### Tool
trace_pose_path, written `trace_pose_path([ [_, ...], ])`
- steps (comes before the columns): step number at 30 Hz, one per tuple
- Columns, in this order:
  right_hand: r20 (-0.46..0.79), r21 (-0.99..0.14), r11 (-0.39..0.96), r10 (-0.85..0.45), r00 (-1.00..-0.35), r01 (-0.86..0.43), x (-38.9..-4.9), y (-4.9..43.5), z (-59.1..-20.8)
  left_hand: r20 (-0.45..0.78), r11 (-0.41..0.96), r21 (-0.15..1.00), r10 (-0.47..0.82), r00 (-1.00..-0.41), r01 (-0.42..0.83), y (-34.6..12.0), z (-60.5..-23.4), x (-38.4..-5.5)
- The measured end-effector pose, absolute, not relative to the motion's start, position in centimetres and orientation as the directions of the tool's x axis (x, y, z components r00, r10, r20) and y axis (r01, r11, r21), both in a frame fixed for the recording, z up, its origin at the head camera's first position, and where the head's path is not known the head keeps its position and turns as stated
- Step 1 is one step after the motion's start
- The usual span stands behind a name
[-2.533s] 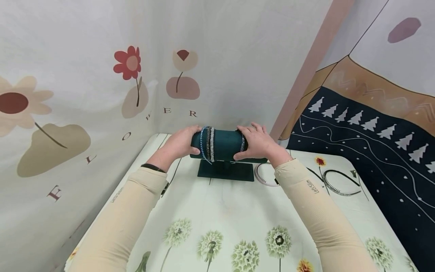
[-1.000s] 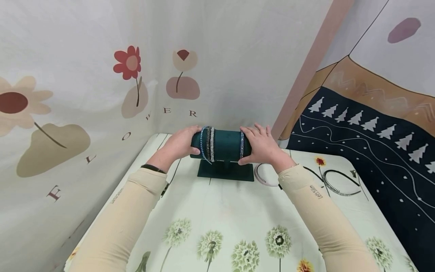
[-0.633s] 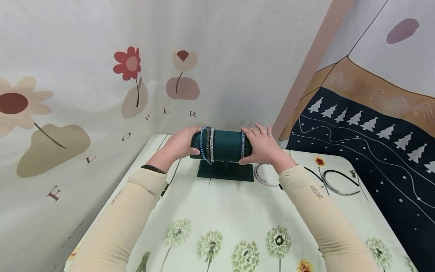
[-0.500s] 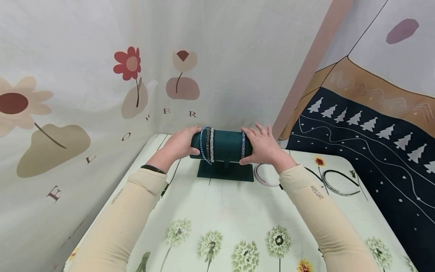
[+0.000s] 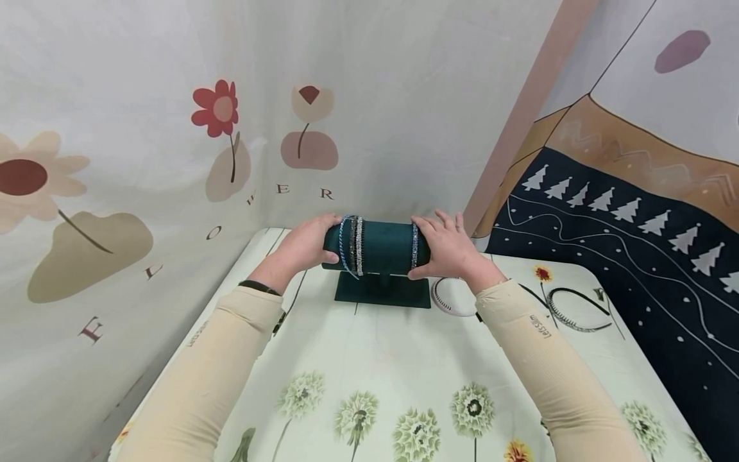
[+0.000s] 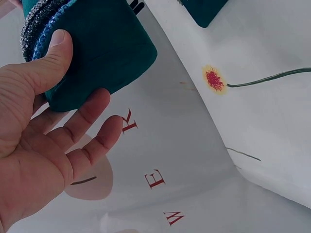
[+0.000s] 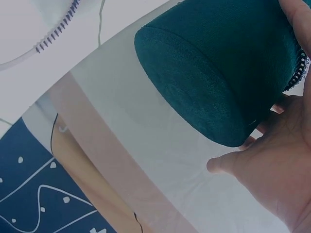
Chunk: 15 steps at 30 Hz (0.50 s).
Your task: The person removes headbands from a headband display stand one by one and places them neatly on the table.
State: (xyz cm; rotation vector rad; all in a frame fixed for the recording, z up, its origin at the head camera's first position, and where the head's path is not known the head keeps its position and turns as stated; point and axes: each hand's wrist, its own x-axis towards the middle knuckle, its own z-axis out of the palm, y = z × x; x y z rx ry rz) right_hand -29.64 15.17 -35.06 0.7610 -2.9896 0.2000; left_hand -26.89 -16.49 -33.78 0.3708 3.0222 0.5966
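A dark green velvet display stand has a horizontal roll on a flat base. My left hand grips the roll's left end, thumb in front, beside a blue braided headband. Right of that one, a dark glittery headband and a silver one sit side by side. Near the roll's other end, my right hand holds a blue-silver sparkly headband between thumb and fingers. In the right wrist view, the roll's bare end shows; part of the headband is hidden by the hand.
Behind my right forearm, a pale pink toothed headband lies on the floral tablecloth. Farther right are a black and silver headband and part of another dark one. A printed curtain hangs close behind the stand.
My right hand has shifted to the right along the roll, and over the last second the blue-silver headband has slid slightly right with it. The left hand stays at its end.
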Motion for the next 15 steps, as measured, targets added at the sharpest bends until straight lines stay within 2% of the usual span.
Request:
trace_pose_path([
  [15, 0.062, -0.123, 0.875, -0.464, -0.884, -0.468, -29.37, 15.62, -34.84, 0.006, 0.898, 0.378, 0.240, -0.971, 0.225, -16.39, -33.69, -26.81],
])
